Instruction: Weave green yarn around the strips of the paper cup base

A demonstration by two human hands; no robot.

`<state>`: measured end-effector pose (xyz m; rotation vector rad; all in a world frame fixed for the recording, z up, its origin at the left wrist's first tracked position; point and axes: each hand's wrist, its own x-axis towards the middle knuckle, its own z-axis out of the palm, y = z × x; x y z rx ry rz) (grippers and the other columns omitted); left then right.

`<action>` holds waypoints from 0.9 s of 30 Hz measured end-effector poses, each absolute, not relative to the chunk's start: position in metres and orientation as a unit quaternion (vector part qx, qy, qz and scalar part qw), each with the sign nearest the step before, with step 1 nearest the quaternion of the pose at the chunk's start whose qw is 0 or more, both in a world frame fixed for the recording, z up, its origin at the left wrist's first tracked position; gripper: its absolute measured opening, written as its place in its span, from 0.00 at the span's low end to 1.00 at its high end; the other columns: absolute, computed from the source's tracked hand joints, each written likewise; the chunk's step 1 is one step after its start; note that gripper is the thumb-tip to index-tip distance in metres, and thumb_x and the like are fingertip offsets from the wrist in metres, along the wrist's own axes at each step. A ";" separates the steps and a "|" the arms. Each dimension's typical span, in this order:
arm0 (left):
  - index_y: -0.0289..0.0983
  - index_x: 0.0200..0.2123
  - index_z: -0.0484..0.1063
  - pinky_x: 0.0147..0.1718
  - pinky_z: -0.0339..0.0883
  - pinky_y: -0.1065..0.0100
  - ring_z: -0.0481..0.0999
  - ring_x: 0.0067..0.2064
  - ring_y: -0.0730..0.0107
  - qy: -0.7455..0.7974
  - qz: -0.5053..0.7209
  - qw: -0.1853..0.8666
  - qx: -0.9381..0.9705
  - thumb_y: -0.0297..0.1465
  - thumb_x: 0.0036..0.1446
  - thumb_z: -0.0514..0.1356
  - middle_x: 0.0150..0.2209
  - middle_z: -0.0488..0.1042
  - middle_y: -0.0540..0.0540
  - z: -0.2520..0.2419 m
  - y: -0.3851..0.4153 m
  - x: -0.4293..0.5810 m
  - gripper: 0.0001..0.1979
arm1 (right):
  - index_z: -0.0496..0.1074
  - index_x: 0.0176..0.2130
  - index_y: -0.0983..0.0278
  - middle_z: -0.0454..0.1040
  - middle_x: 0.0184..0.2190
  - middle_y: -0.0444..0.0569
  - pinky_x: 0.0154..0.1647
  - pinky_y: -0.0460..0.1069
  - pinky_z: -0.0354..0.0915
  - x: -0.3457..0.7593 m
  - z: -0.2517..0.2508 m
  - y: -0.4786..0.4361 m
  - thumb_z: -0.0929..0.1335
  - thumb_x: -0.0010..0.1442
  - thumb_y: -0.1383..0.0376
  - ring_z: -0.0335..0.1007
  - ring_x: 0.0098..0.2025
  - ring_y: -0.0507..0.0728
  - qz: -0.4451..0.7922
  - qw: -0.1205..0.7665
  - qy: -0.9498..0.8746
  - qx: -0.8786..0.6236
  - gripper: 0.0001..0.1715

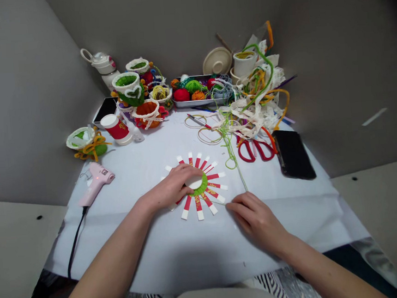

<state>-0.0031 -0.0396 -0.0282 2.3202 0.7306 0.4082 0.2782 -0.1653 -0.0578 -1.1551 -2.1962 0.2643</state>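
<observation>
Left hand grips the cut cup, fingers hiding some strips; right hand pinches green yarn, partly covering it

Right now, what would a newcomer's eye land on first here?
Probably the red-and-white sunburst under the left hand, near the middle of the table. Then the lace tangle at the back right, and the bright yarn balls in their tray, back centre.

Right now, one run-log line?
left hand: on red-and-white strip-cut paper disc with green yarn ring; right hand: pinching thin green yarn strand; left side: pink plastic glue gun; right side: black rectangular phone
</observation>
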 end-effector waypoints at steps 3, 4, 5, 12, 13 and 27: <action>0.46 0.61 0.68 0.66 0.61 0.44 0.67 0.65 0.55 0.278 0.157 0.335 0.887 0.18 0.64 0.61 0.62 0.73 0.43 -0.029 -0.040 -0.004 0.26 | 0.77 0.44 0.62 0.75 0.36 0.53 0.39 0.55 0.72 0.280 -0.055 -0.156 0.64 0.71 0.72 0.71 0.38 0.60 0.109 0.314 -0.813 -0.479 0.13; 0.46 0.61 0.68 0.66 0.62 0.44 0.67 0.65 0.55 0.276 0.160 0.337 0.886 0.18 0.64 0.61 0.62 0.73 0.43 -0.029 -0.039 -0.004 0.26 | 0.77 0.44 0.61 0.75 0.36 0.53 0.39 0.56 0.72 0.280 -0.054 -0.151 0.64 0.71 0.72 0.71 0.38 0.60 0.113 0.310 -0.808 -0.488 0.13; 0.46 0.61 0.68 0.66 0.62 0.44 0.67 0.65 0.55 0.273 0.163 0.338 0.886 0.19 0.64 0.61 0.62 0.73 0.43 -0.029 -0.039 -0.004 0.26 | 0.77 0.43 0.61 0.74 0.36 0.53 0.39 0.56 0.72 0.281 -0.054 -0.144 0.64 0.71 0.71 0.71 0.38 0.60 0.117 0.305 -0.805 -0.494 0.13; 0.44 0.60 0.68 0.66 0.61 0.43 0.69 0.64 0.55 0.275 0.163 0.352 0.880 0.18 0.63 0.61 0.61 0.73 0.42 -0.025 -0.040 -0.001 0.25 | 0.76 0.37 0.62 0.73 0.34 0.52 0.39 0.54 0.68 0.269 -0.052 -0.084 0.65 0.69 0.69 0.71 0.38 0.60 0.136 0.302 -0.800 -0.500 0.11; 0.44 0.60 0.68 0.67 0.61 0.43 0.69 0.64 0.55 0.277 0.162 0.352 0.879 0.18 0.63 0.60 0.61 0.74 0.42 -0.025 -0.040 -0.001 0.25 | 0.76 0.37 0.62 0.73 0.34 0.51 0.38 0.54 0.68 0.266 -0.052 -0.078 0.65 0.69 0.70 0.71 0.37 0.60 0.143 0.314 -0.794 -0.500 0.11; 0.42 0.59 0.67 0.64 0.64 0.45 0.64 0.65 0.48 0.357 0.196 0.328 0.852 0.31 0.60 0.69 0.61 0.63 0.37 -0.022 -0.053 0.013 0.25 | 0.75 0.37 0.61 0.73 0.32 0.49 0.39 0.52 0.66 0.256 -0.063 -0.070 0.66 0.68 0.71 0.72 0.37 0.58 0.161 0.352 -0.773 -0.503 0.10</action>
